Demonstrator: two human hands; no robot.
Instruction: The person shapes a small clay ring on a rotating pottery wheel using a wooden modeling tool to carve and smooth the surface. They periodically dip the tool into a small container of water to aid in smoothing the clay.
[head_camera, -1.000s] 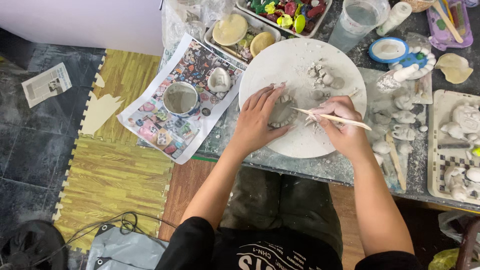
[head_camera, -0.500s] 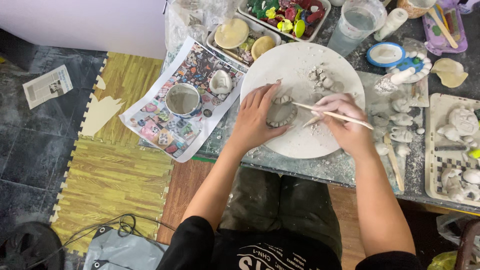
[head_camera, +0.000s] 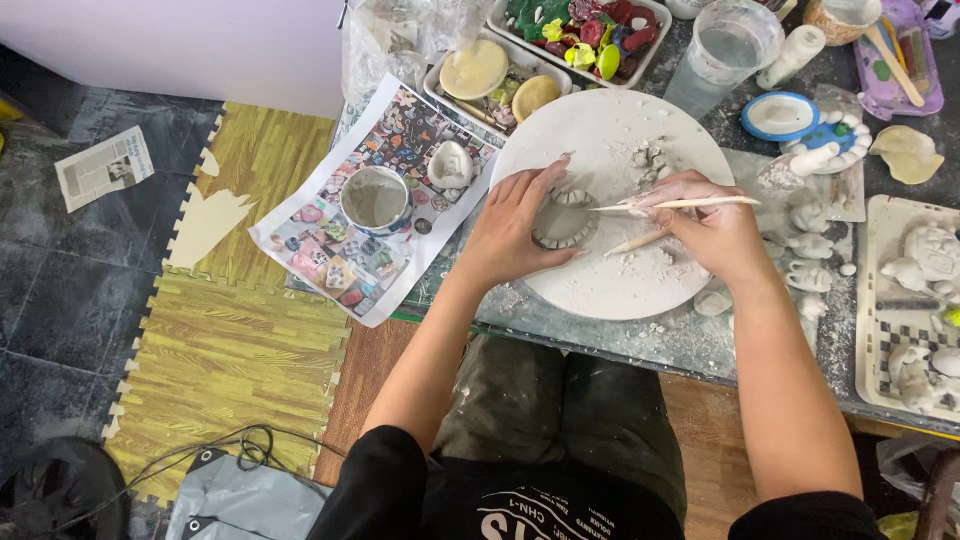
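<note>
A small grey clay piece (head_camera: 565, 222) with a scalloped rim lies on a round white board (head_camera: 640, 285). My left hand (head_camera: 515, 232) curls around the piece's left side and steadies it. My right hand (head_camera: 705, 228) grips two thin wooden modelling sticks (head_camera: 680, 205), their tips pointing left at the clay piece. Loose clay crumbs (head_camera: 650, 158) lie on the board just beyond the hands.
A cup of grey water (head_camera: 376, 198) and a small clay lump (head_camera: 450, 165) rest on a printed picture sheet (head_camera: 330, 250) to the left. Trays of coloured clay bits (head_camera: 580, 30), a plastic cup (head_camera: 728, 50) and small white figures (head_camera: 810, 215) crowd the back and right.
The view has shifted slightly. Both hands remain at the clay piece; the sticks in my right hand have tilted a little and their tips stay at the piece.
</note>
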